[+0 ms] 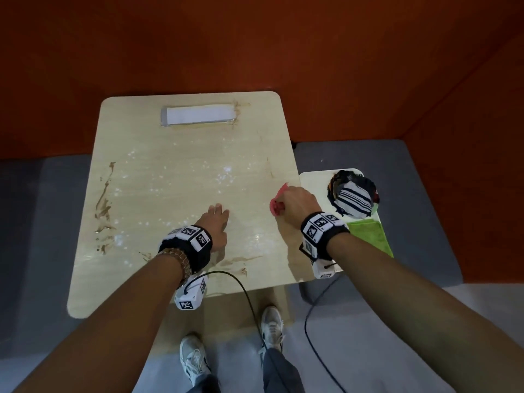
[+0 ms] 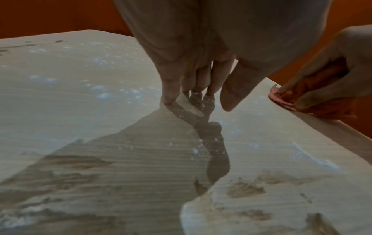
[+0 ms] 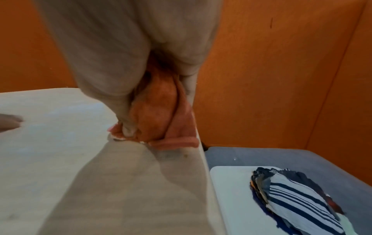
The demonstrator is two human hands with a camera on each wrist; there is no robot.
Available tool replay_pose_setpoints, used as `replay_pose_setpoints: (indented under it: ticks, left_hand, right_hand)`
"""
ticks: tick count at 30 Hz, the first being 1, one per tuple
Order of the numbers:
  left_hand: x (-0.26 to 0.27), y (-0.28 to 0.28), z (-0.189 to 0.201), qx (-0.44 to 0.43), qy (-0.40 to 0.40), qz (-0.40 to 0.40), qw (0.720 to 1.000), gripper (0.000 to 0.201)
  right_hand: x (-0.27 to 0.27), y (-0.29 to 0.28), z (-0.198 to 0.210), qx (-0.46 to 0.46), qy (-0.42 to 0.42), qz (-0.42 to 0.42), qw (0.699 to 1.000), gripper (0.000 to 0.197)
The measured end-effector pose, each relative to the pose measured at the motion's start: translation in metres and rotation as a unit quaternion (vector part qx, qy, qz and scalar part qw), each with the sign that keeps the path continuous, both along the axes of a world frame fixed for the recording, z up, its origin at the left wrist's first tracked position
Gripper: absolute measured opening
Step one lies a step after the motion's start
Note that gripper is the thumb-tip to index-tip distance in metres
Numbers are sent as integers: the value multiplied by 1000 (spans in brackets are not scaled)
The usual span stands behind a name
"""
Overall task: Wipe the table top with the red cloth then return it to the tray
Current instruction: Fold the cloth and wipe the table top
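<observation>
Red cloth [image 1: 278,200]: bunched, no clear long axis, at tabletop [image 1: 181,171] right edge.
Right hand [image 1: 297,204]: fingers [image 3: 128,127] grip cloth.
Left hand [image 1: 215,225]: fingers [image 2: 167,95] straight, tips on tabletop.
Room: tabletop stretches leftward of cloth.

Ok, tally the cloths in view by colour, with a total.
Red cloth, gripped by the right hand at the table's right edge: 1
Green cloth on the tray: 1
Striped navy-and-white cloth on the tray: 1
Total: 3
</observation>
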State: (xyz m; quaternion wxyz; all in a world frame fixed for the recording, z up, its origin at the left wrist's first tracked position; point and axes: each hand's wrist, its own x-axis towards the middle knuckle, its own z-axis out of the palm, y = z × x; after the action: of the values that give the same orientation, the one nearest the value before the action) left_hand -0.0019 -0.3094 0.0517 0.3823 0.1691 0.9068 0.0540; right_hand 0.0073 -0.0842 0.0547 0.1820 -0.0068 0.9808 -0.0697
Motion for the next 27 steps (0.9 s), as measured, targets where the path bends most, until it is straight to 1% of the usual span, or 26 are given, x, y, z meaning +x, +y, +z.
replay_pose_setpoints:
  ticks: [3, 5, 7, 12, 15, 17, 19, 23, 27]
  left_hand:
    - [0, 0, 2, -1, 1, -4, 1000, 67]
    - [-1, -1, 2, -3, 0, -6, 1000, 67]
    - [0, 0, 2, -2, -3, -3, 1000, 68]
    - [2, 2, -1, 2, -11, 11, 1000, 69]
    - [3, 2, 0, 3, -15, 17, 1000, 68]
    - [3, 2, 1, 1, -13, 15, 1000, 67]
    - [2, 3, 3, 3, -9, 13, 1000, 66]
    - [1, 2, 2, 10, -10, 17, 1000, 66]
    - [1, 1, -1, 14, -15, 22, 1000, 67]
  right_hand:
    - [11, 1, 0, 17, 9, 9, 1000, 27]
    - [24, -1, -3, 6, 13, 10, 1000, 31]
    - [25, 3, -11, -8, 27, 14, 1000, 34]
    - [-9, 8, -15, 4, 42, 36, 998, 27]
    - [-43, 10, -16, -12, 46, 21, 999, 19]
    - [-63, 13, -15, -25, 38, 3, 999, 19]
    - [-71, 15, -11, -37, 28, -7, 999, 23]
    - [-50, 13, 0, -54, 19, 0, 998, 18]
    - [0, 12, -13, -12, 9, 60, 998, 23]
